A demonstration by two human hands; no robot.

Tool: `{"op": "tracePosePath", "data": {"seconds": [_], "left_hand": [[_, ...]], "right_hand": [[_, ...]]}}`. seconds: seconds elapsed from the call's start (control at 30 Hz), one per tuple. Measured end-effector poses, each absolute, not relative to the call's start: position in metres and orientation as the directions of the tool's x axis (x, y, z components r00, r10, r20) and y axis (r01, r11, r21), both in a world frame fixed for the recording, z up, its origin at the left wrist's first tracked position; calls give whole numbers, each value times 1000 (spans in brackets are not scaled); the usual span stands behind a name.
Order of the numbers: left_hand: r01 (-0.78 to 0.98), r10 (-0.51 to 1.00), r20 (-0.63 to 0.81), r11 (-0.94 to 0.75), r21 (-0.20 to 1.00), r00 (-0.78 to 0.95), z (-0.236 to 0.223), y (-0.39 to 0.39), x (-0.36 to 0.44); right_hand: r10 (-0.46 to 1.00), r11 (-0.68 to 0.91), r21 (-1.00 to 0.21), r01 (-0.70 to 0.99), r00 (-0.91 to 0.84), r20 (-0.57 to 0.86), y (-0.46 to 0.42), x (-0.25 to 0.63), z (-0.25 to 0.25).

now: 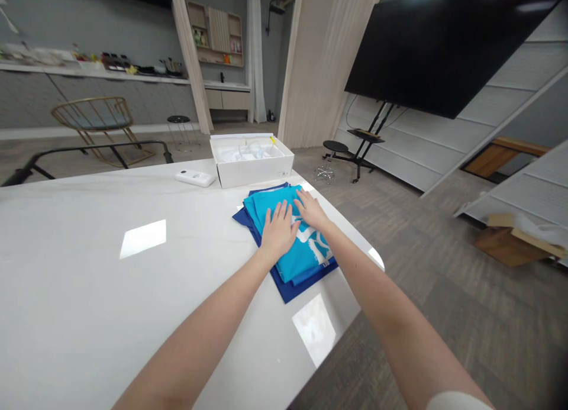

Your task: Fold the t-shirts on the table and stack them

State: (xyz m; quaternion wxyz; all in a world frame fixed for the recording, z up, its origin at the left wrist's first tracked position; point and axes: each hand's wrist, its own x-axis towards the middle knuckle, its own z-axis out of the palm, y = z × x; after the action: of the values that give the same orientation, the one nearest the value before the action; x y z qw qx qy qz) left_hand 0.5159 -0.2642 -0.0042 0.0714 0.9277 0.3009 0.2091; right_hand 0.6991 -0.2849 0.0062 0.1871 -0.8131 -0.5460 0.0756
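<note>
A folded bright blue garment with white lettering lies on top of a folded dark blue cloth, near the right edge of the white table. My left hand rests flat on the left side of the bright blue garment, fingers stretched out. On its upper right part lies my right hand, also flat, with the fingers extended toward the far side. Neither hand grips the fabric. Part of the white lettering is covered by my hands and right forearm.
Behind the stack stands an open white box with clear plastic inside. A white device lies left of the box. The glossy white table ends at a rounded right corner. Beyond are a wheeled screen stand, a stool and a cardboard box.
</note>
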Motion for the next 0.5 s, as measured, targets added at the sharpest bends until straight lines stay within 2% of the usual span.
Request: {"op": "tracePosePath", "data": {"seconds": [0.13, 0.33, 0.5], "left_hand": [[521, 592, 291, -803, 288, 752, -15, -284, 510], [483, 598, 339, -794, 368, 726, -14, -298, 499], [399, 509, 344, -851, 343, 789, -19, -324, 484]], "right_hand": [[964, -226, -378, 898, 261, 44, -318, 681, -10], [916, -353, -290, 889, 392, 88, -357, 682, -11], [934, -285, -277, 918, 331, 135, -386, 652, -8]]}}
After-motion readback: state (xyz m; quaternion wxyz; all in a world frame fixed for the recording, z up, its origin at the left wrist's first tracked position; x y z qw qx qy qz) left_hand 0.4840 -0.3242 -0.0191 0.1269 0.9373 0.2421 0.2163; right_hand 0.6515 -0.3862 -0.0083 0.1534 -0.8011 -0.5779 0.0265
